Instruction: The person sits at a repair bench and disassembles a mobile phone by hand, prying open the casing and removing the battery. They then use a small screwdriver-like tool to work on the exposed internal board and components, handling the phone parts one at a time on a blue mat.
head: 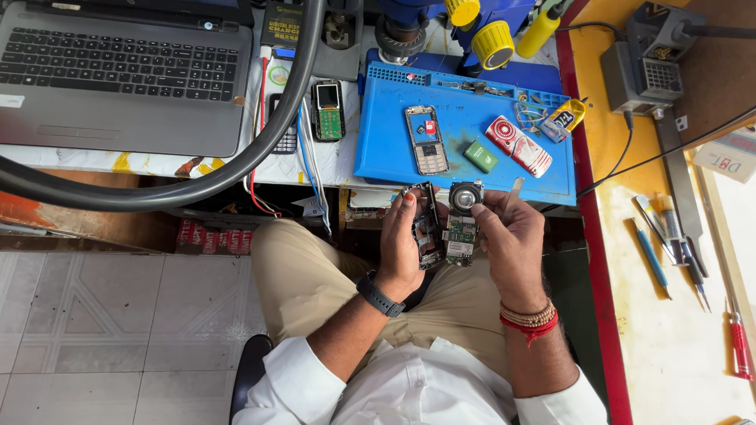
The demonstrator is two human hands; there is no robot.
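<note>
Holding opened phone frame (426, 230) above lap, left hand (402, 244) clamped on it; right hand (508, 236) pinching green circuit board (461, 233) with round speaker. Risk: board slipping from fingertip pinch, falling to tiled floor (110, 315); blue mat (465, 134) not underneath.

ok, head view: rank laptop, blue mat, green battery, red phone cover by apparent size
1. laptop, cut off by the frame edge.
2. blue mat, close behind, so the order is unsure.
3. red phone cover.
4. green battery.
</note>
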